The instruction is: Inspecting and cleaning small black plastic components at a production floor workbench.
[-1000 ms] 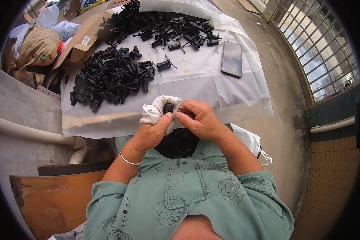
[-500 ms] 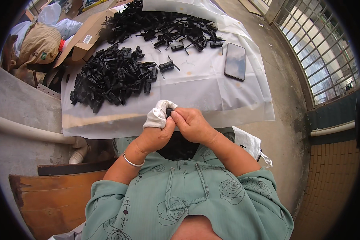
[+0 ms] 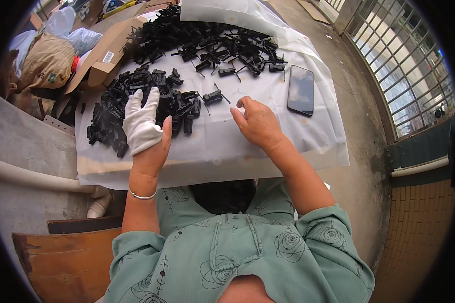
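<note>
My left hand (image 3: pixel 144 126), in a white glove that leaves the thumb bare, is over the near pile of small black plastic parts (image 3: pixel 106 113). Its fingers are stretched and spread, and I see nothing held; whether they touch the pile I cannot tell. Bare, my right hand (image 3: pixel 258 121) hovers above the white sheet with thumb and forefinger apart and the other fingers curled. Nothing shows in it. Between the hands, nearer the right, lies a single black part with thin prongs (image 3: pixel 213 97).
A larger heap of black pronged parts (image 3: pixel 187 35) spreads across the far side of the sheet-covered table (image 3: pixel 212 166). A phone (image 3: pixel 301 91) lies at the right. Beyond the left edge are a cardboard box (image 3: pixel 103 63) and bags (image 3: pixel 50 58). A barred window (image 3: pixel 399 65) stands at right.
My hands were together at the table's near edge, pinching a small black part. They have parted: the left moved forward-left to the pile, the right forward-right. The part is no longer seen in them.
</note>
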{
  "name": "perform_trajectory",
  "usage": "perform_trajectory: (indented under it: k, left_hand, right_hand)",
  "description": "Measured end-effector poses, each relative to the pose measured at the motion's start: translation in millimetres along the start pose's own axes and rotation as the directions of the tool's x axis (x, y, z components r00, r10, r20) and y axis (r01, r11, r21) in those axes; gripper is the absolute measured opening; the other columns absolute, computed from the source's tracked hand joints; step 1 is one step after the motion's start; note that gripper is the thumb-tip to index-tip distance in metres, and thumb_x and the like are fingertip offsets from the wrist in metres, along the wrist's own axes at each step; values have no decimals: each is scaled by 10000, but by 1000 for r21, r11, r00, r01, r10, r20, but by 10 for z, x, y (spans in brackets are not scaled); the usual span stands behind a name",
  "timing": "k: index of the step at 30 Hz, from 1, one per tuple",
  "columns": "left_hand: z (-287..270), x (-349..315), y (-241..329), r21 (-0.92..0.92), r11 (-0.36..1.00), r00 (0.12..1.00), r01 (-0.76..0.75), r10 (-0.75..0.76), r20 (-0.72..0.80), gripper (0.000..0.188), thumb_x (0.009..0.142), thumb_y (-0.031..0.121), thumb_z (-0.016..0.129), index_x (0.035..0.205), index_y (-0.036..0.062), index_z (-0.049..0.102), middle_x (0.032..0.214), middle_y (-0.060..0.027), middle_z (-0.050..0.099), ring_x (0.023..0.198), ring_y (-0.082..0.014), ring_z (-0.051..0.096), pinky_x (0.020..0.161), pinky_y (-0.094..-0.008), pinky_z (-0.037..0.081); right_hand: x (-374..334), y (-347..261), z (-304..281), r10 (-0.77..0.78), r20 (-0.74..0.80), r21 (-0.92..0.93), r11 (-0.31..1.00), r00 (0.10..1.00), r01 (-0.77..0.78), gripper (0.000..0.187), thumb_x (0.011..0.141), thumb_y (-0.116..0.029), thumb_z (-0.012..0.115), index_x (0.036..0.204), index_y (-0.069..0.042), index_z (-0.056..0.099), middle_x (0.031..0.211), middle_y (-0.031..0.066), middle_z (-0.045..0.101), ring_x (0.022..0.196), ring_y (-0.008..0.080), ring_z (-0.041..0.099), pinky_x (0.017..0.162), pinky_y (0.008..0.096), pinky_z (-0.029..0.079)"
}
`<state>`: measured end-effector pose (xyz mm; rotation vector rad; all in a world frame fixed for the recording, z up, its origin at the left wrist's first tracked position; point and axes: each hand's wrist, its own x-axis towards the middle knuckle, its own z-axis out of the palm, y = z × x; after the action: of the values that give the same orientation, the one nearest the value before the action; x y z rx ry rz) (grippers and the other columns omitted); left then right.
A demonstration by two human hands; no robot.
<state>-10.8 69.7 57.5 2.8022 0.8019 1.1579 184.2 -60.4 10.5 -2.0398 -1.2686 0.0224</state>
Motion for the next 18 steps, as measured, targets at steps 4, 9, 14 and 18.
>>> perform_trajectory:
  k: [4,9,14,18]
  left_hand:
    - [249,-343,48,-560,827,996,58,-7,94,434,739,-8,628,1168,-8,556,1180,-182,523,1069,-319,513,920,-371,414]
    - [373,-532,248,-711,674,978,202,-99,184,400,783,-26,603,1173,-29,514,1181,-158,513,906,-207,575,786,-279,479]
    - [389,-498,334,-807,551,977,213,-118,177,390,820,-10,589,1190,-25,468,1202,-145,494,876,-162,553,778,-269,468]
    - [449,-551,460,-807,572,988,148,-52,144,317,812,-26,596,1112,-22,492,1174,-162,510,1035,-215,533,863,-297,437]
  right_hand:
    - [270,47,295,-3,8,-182,983,1000,5,230,838,-241,564,929,-30,553,712,148,599,669,324,592,620,422,460]
    - [217,100,325,0,-104,-116,993,995,-12,175,798,-200,563,807,-26,575,664,152,595,613,294,581,582,400,455]
    - [-265,-180,112,216,118,366,898,969,-245,191,782,-155,569,677,-3,522,503,13,425,497,86,385,464,273,341]
    - [-584,-410,-19,155,282,512,810,947,-285,197,798,-158,582,685,-13,510,527,-17,409,519,58,372,457,260,322]
